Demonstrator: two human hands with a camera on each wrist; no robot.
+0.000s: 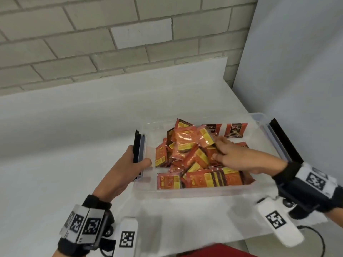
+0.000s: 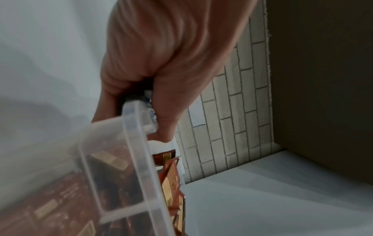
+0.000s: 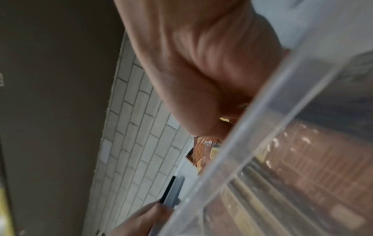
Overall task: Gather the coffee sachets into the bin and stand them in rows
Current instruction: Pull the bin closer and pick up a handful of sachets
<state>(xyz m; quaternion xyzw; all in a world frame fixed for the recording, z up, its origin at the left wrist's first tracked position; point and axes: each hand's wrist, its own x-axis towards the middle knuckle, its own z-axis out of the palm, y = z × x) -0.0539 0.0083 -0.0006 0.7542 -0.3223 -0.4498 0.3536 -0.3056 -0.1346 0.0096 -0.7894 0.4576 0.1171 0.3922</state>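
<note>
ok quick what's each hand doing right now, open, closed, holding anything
Left hand: closed around the black handle at the bin's left end.
Right hand: in the bin among the sachets; grip cannot be told.

Left hand (image 1: 128,164) curled, thumb over, fingers wrapped, gripping. Right hand (image 1: 235,156) reaches forward, palm down, fingers bent. Marker bands on both wrists.

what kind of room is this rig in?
Hard to say; likely a plain workroom or staged recording corner. A bare white table stands against a pale painted brick wall, with a blank white panel on the right. The only goods are coffee sachets in a clear plastic bin.
</note>
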